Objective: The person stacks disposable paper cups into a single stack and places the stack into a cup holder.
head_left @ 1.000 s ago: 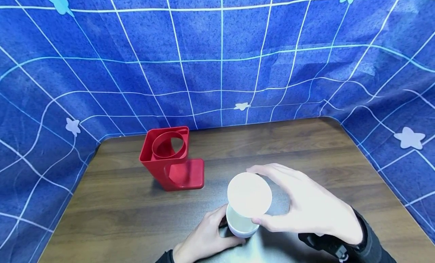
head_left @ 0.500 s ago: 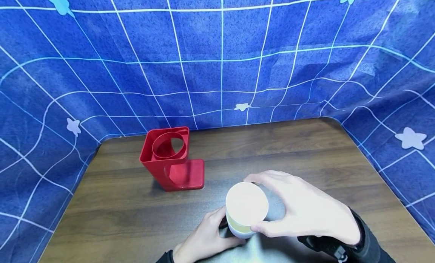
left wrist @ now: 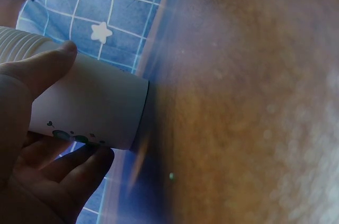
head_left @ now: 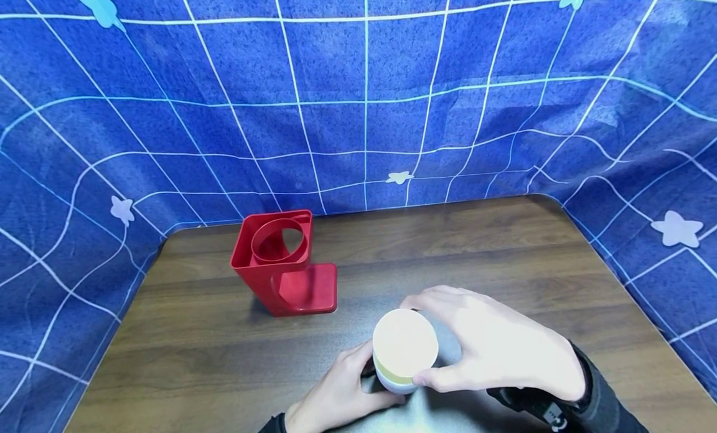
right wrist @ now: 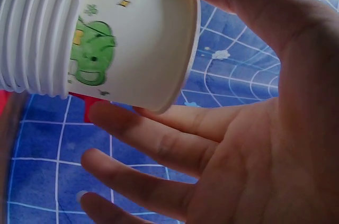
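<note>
A stack of white paper cups (head_left: 392,381) stands on the brown table (head_left: 504,252) near its front edge. My left hand (head_left: 376,376) grips the lower part of the stack, its thumb (left wrist: 47,65) across the cup wall (left wrist: 100,107). My right hand (head_left: 416,341) pinches the top cup (head_left: 400,339), whose flat white end faces up. That cup carries a green frog print (right wrist: 92,60) and sits against the ribbed rims (right wrist: 37,28), with my right fingers (right wrist: 159,144) spread beneath it.
A red plastic cup holder (head_left: 280,262) with a round opening stands at the back left of the table. A blue cloth (head_left: 364,109) with white grid lines and stars hangs behind and around the table.
My right hand has brought the top cup down from above the stack until it sits on it. The left hand has stayed in place on the stack.
</note>
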A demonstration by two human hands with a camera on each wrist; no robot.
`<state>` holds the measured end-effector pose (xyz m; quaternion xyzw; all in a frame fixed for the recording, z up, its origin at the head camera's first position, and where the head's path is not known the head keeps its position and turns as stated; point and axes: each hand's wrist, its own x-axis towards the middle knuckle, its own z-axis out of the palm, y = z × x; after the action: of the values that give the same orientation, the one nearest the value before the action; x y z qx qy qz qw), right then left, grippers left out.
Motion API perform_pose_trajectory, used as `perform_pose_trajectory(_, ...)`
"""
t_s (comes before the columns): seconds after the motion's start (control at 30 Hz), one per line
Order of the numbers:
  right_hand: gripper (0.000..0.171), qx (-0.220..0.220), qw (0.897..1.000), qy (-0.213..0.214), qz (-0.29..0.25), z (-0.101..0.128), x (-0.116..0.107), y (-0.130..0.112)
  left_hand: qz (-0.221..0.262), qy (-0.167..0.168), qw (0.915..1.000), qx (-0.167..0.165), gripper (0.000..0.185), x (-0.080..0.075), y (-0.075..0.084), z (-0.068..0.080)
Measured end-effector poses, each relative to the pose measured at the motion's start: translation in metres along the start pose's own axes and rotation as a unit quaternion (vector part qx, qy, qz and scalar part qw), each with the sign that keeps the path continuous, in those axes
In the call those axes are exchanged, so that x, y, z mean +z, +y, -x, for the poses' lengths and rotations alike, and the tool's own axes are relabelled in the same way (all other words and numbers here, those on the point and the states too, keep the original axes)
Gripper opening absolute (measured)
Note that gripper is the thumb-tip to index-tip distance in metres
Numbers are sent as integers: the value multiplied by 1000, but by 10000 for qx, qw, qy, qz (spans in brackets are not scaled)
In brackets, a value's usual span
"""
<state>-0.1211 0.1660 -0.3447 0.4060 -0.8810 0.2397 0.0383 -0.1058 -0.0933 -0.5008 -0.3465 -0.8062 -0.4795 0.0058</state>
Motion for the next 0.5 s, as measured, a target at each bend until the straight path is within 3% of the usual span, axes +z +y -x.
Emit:
perform_pose_trajectory(0.07, 64, -35, 10000, -28, 15, 0, 2, 1, 55, -23, 10000, -36, 72, 0, 0, 0)
perform_pose_trajectory(0.33, 59, -100, 9995, -284, 8, -2, 5, 3, -69, 75, 9993, 354, 74, 0, -1, 1)
perform_pose_trajectory(0.5, 60, 132, 9980, -610, -16, -5, 7, 4, -89, 119, 9983, 568, 77, 0, -1, 1)
